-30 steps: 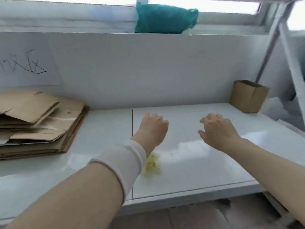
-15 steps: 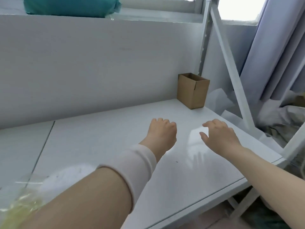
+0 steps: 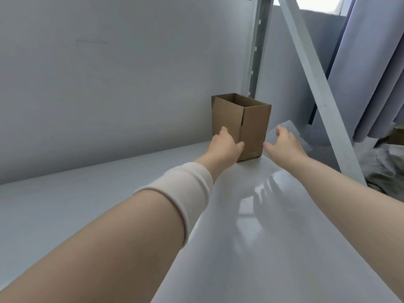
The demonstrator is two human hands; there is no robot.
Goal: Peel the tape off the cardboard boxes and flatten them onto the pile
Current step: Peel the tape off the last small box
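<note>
1. Box (image 3: 253, 130) is a small brown cardboard one, upright with its top open, at the far end of the white tabletop (image 3: 262, 237), right up against the wall (image 3: 109, 84).
2. Left hand (image 3: 225, 147) is on the box's left face, fingers up along that side and thumb reaching toward the near corner. Looks spread flat rather than clamped; can't tell if it's really gripping.
3. Right hand (image 3: 285, 143) is spread wide just beside the box's right face, thumb near the bottom edge. Can't tell if it touches.
4. Both arms stretch out over the tabletop, and the left forearm has a pale band (image 3: 185, 186) round it.
5. Behind the box there's a white metal post (image 3: 254, 51) and a diagonal brace (image 3: 312, 84), with a greyish curtain (image 3: 371, 62) further right.
</note>
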